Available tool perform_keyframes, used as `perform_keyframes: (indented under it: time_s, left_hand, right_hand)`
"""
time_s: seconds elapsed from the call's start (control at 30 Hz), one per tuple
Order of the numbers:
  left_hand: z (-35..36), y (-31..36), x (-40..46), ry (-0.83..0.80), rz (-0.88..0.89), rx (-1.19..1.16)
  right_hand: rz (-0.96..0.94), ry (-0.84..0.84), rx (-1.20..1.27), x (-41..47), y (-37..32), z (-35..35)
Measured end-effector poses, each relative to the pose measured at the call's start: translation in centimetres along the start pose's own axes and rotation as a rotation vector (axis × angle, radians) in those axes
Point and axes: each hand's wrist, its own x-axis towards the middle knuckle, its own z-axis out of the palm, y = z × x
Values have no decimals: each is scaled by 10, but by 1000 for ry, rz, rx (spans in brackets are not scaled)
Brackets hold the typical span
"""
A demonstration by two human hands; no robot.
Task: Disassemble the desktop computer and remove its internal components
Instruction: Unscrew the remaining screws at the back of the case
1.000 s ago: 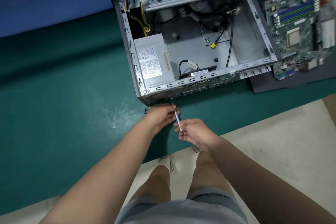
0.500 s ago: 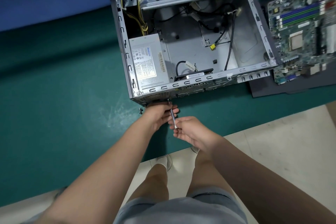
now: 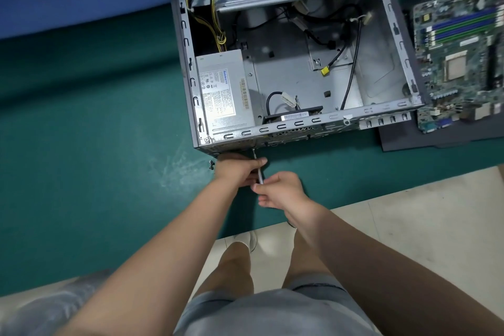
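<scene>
With the right hand pinching the slim silver screwdriver and the left hand curled round its shaft, the tip could slip off the open grey metal computer case rear screw.

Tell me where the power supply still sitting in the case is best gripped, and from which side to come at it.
Likely from above, through the open side of the case. The power supply sits in the near-left corner, boxed in by case walls on two sides, so only its labelled top, right face and far end by the yellow wires are exposed. Grip across those.
</scene>
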Motion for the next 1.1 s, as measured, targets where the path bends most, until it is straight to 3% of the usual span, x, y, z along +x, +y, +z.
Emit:
perform_keyframes:
  time_s: [0.13, 0.23, 0.37, 0.5, 0.73, 0.83, 0.97, 1.1]
  left_hand:
    - [7, 6, 3, -43, -90, -42]
    - [10, 9, 3, -78, -132, -39]
    - [11, 10, -1, -115, -137, -58]
    - [9, 11, -2, -142, -154, -37]
    - [7, 7, 5, -52, -120, 12]
    - [8, 10, 4, -90, -195, -21]
    - [10, 12, 1, -93, -162, -4]
    - [11, 15, -2, -154, -180, -5]
  right_hand:
    - [-39, -2, -109, 0, -1, 1]
    - [118, -162, -157, -5, -12, -3]
    - [235, -317, 37, -4, -18, -14]
    - [162, -236, 61, -3, -15, -17]
    - [63, -113, -27, 1, -9, -7]
    - [144, -194, -38, -2, -11, -6]
    - [285, -362, 54, -5, -17, -12]
    - [216, -303, 42, -2, -18, -17]
